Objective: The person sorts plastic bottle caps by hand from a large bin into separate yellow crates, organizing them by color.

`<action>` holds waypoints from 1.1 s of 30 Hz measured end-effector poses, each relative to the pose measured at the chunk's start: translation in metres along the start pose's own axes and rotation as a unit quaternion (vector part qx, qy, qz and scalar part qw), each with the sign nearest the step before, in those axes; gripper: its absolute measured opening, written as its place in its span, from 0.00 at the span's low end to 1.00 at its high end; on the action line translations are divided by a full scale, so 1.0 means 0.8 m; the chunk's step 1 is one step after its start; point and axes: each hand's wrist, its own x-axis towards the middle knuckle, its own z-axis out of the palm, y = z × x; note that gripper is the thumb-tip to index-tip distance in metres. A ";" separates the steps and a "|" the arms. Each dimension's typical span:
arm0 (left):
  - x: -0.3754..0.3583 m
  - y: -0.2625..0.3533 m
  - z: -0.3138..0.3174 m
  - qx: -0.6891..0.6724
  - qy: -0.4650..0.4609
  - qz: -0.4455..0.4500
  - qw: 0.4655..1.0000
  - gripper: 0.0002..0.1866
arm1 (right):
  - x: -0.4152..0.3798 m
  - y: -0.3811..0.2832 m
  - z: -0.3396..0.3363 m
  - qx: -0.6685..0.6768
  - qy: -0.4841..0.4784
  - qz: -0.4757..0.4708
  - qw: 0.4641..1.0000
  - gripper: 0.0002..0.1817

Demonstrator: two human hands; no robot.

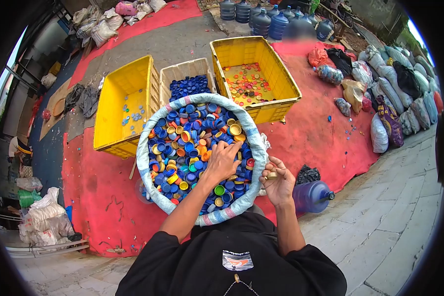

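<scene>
1. Head view, centre: a round sack of pale blue woven plastic with a rolled rim (144,163) stands in front of the person, filled with mixed plastic bottle caps (182,148), mostly blue, with yellow, orange, red and green among them.
2. The left hand (224,160) reaches in with its fingers among the caps; whether it grips one, I cannot tell.
3. The right hand (281,187), at the sack's right edge, pinches a dull yellow cap (272,175) between thumb and fingers.
4. Beyond the sack, a white plastic crate (165,81) holds a heap of blue caps (190,88). The yellow crate on the right (269,111) has scattered red, orange and yellow caps (246,81); the yellow crate on the left (108,111) has a few pale ones.
5. Progress, as I judge it: some caps are grouped by colour, but most remain mixed in the sack.
</scene>
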 end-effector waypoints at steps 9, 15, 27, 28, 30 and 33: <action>0.017 0.010 -0.009 0.083 -0.060 0.013 0.995 0.37 | 0.005 0.006 -0.011 -0.007 -0.041 0.032 0.999 0.17; 0.013 0.009 -0.001 0.054 -0.028 -0.005 0.998 0.37 | 0.006 0.013 -0.006 -0.022 -0.024 0.044 0.998 0.16; 0.000 0.035 0.039 -0.070 0.056 -0.208 0.974 0.31 | 0.004 0.016 -0.005 -0.038 -0.032 0.047 0.998 0.16; 0.000 0.036 0.037 -0.086 0.054 -0.216 0.971 0.31 | 0.004 0.016 -0.004 -0.039 -0.030 0.047 0.998 0.16; -0.004 0.038 0.028 -0.120 0.049 -0.234 0.964 0.32 | 0.002 0.015 -0.006 -0.044 -0.031 0.046 0.997 0.17; -0.014 0.032 0.012 -0.210 0.093 -0.256 0.939 0.29 | 0.003 0.017 -0.007 -0.054 -0.038 0.049 0.997 0.17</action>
